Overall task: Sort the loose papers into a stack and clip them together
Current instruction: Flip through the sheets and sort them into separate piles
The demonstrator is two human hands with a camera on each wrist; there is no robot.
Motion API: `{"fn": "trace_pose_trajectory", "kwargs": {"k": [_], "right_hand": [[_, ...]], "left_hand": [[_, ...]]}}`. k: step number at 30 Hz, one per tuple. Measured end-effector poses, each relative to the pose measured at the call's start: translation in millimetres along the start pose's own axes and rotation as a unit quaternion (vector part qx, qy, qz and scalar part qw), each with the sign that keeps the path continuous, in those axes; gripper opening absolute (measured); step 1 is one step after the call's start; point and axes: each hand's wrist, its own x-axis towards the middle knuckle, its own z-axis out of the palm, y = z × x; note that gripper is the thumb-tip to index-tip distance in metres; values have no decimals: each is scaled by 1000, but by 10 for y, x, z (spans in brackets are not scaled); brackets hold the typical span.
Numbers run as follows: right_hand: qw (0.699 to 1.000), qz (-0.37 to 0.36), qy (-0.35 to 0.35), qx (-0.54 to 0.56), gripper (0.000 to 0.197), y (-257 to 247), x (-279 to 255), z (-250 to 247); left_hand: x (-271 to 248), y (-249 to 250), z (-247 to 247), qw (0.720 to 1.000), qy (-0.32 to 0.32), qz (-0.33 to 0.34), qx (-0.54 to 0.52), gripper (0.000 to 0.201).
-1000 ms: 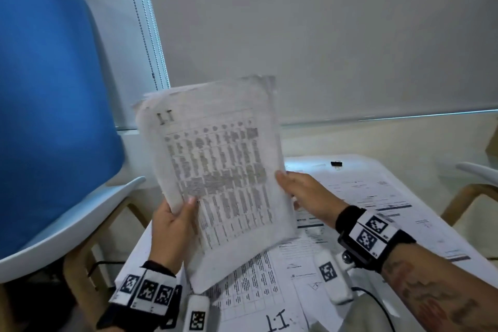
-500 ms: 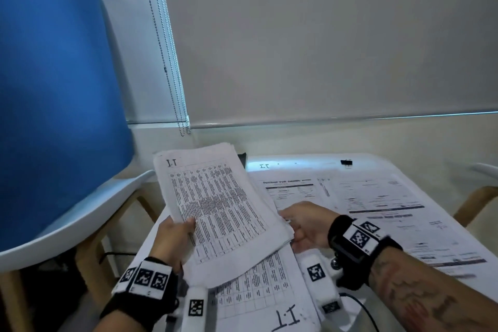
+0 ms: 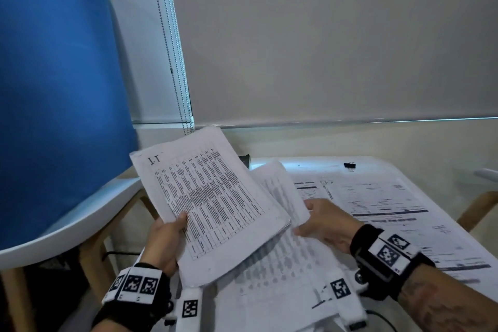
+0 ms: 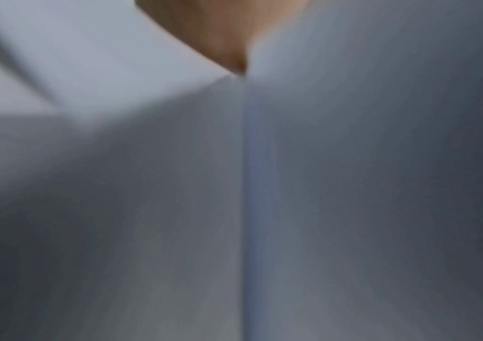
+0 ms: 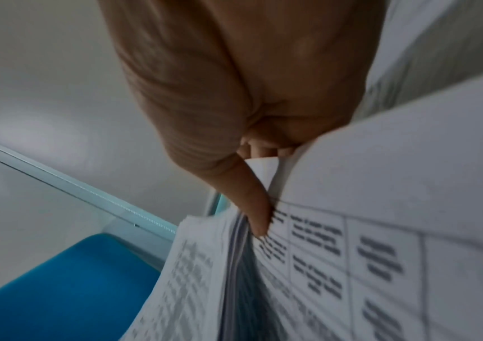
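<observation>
Two hands hold paper in the head view. The left hand (image 3: pixel 164 242) grips the stack (image 3: pixel 213 202) at its near left edge, thumb on top, fingers hidden underneath; the stack is tilted, lifted off the surface (image 3: pixel 310 166), its top page a dense printed table with a handwritten mark at the far left corner. The right hand (image 3: pixel 327 224) pinches a loose sheet (image 3: pixel 280 191) that fans out from under the stack's right side. More printed sheets (image 3: pixel 377 202) lie spread flat over the white surface, some under the stack. One small black clip (image 3: pixel 350 166) sits near the far edge, well apart from both hands. At left stands a chair (image 3: pixel 54 102) with a blue back, white shell and wooden legs. Behind, a pale roller blind (image 3: pixel 323 35) with a bead chain covers the window.

Left wrist view: blurred grey-white paper fills nearly everything, with a sliver of skin at the top; the grip cannot be made out here.

Right wrist view: the right hand (image 5: pixel 234 92) has its thumb pressed on a page of tabled text, sheet edges (image 5: pixel 234 253) fanned beside it. The blue chair (image 5: pixel 59 288) shows below left.
</observation>
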Motion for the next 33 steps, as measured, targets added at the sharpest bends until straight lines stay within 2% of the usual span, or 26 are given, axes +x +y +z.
{"fn": "trace_pose_trajectory", "kwargs": {"k": [3,6,8,11,13,15,20,24,26,28,31,33], "right_hand": [[989,-82,119,13,16,-162,-157,-328],[949,-216,225,46,15,-463,-353,-620],[931,-277,233,48,17,-718,-516,-769],[924,-310,174,140,21,-1012,-648,-953],[925,-297,118,205,21,-1117,-621,-948],[935,-270,87,211,21,-1090,-502,-810],[979,-171,36,105,17,-620,-131,-233],[986,-143,64,50,13,-340,-3,275],[987,-131,60,64,9,-256,75,419],[990,-118,54,57,9,-185,141,502],[991,-114,69,-7,22,-82,202,571],[992,-108,42,-46,28,-52,176,577]], "left_hand": [[-33,52,-32,1000,-15,18,10,31],[-66,55,5,999,-32,36,25,29],[-79,28,51,998,-41,40,28,30],[-92,-8,124,997,-56,40,29,30],[-109,-8,165,997,-66,33,20,29],[-137,-2,194,996,-79,29,12,30],[-291,129,255,990,-138,29,-22,34],[-481,256,293,981,-188,52,-15,24],[-511,242,276,982,-186,32,-9,22],[-498,203,237,986,-165,-7,-19,31],[-448,149,171,983,-161,-63,-56,53],[-437,135,163,984,-152,-83,-36,49]]}}
